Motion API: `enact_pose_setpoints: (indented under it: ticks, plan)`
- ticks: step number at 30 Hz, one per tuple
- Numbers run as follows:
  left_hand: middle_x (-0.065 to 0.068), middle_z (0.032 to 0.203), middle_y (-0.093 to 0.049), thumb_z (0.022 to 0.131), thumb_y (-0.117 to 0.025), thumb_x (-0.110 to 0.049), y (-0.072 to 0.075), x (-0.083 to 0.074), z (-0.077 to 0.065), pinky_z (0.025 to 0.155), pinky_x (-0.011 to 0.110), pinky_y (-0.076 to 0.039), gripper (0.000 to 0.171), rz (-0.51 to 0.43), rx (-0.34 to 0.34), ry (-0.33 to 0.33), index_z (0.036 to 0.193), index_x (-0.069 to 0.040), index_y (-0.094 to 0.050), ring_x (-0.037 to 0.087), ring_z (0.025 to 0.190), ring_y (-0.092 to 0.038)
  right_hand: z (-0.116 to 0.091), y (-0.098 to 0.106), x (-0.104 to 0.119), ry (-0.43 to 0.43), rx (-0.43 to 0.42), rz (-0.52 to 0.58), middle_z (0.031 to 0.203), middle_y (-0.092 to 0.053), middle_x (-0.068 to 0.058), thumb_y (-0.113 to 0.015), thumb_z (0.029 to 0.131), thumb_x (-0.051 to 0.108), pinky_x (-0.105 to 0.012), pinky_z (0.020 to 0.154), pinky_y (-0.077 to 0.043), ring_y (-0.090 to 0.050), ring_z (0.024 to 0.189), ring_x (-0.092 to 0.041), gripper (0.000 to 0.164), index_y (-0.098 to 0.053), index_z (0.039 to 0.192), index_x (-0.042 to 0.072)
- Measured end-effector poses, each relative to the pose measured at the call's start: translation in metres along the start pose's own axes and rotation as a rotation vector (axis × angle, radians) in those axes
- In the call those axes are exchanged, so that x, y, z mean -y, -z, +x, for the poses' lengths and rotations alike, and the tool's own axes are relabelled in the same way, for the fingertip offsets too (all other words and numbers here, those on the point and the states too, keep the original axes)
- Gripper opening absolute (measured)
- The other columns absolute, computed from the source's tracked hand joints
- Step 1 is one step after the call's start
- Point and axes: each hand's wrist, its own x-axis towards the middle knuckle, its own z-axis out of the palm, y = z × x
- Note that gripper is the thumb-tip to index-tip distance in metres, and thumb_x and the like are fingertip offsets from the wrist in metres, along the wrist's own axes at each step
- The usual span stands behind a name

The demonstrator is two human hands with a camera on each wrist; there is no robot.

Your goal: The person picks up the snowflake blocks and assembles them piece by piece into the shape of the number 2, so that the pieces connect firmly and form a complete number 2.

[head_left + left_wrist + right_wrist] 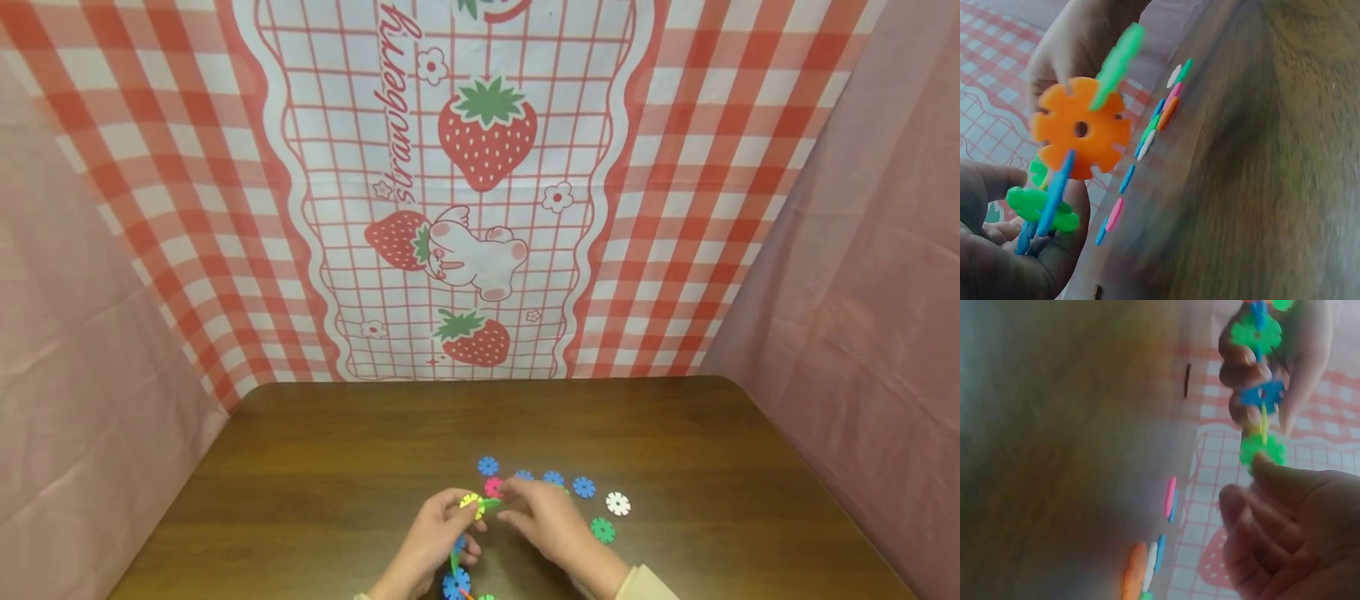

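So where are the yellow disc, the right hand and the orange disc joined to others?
Yellow disc (468, 501): head view, on its face.
Right hand (549, 517): head view, on its back.
Orange disc (1099, 133): left wrist view, on its face beside the hole.

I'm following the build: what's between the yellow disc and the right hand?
In the head view, a green disc lies between the yellow disc and the right hand.

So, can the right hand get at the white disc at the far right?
Probably yes: the right hand is close, and the white disc lies uncovered on the table.
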Motion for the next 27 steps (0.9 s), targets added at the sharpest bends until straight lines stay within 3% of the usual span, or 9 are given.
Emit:
enact_pose_setpoints:
  ticks: [6,12,20,27]
  plan:
    - [0.007,0.078,-0.059,0.098,-0.054,-0.012,0.006,0.000,-0.004,0.053,0.026,-0.054,0.021,0.003,-0.034,0.006,0.109,0.006,-0.053,0.010,0.055,-0.055,0.010,-0.001,-0.010,-0.090,0.074,-0.155,0.097,-0.070,-0.003,-0.079,0.079,0.017,-0.037,0.072,-0.055,-0.066,0.083,-0.018,0.027,-0.072,0.103,0.009]
    - [0.003,0.074,-0.056,0.098,-0.051,-0.012,0.007,0.002,-0.005,0.046,0.019,-0.045,0.021,0.008,-0.034,0.028,0.107,0.007,-0.054,0.007,0.051,-0.049,0.021,-0.006,-0.010,-0.132,0.119,-0.188,0.100,-0.068,-0.008,-0.079,0.079,0.020,-0.043,0.068,-0.055,-0.066,0.084,-0.027,0.032,-0.072,0.109,0.011]
    - [-0.002,0.067,-0.050,0.098,-0.056,-0.020,0.007,0.004,-0.004,0.043,0.017,-0.038,0.021,0.005,-0.035,0.029,0.090,-0.001,-0.055,0.005,0.048,-0.044,0.029,-0.015,-0.011,-0.105,0.150,-0.227,0.080,-0.061,0.001,-0.080,0.077,0.019,-0.028,0.055,-0.046,-0.056,0.069,-0.014,0.023,-0.076,0.100,0.016]
    - [-0.004,0.064,-0.049,0.097,-0.060,-0.021,0.006,0.004,-0.004,0.044,0.016,-0.038,0.021,0.008,-0.025,0.023,0.089,-0.002,-0.055,0.005,0.048,-0.043,0.029,-0.017,-0.014,-0.062,0.106,-0.284,0.073,-0.052,0.005,-0.084,0.073,0.020,-0.028,0.052,-0.043,-0.051,0.062,-0.012,0.019,-0.072,0.087,0.017]
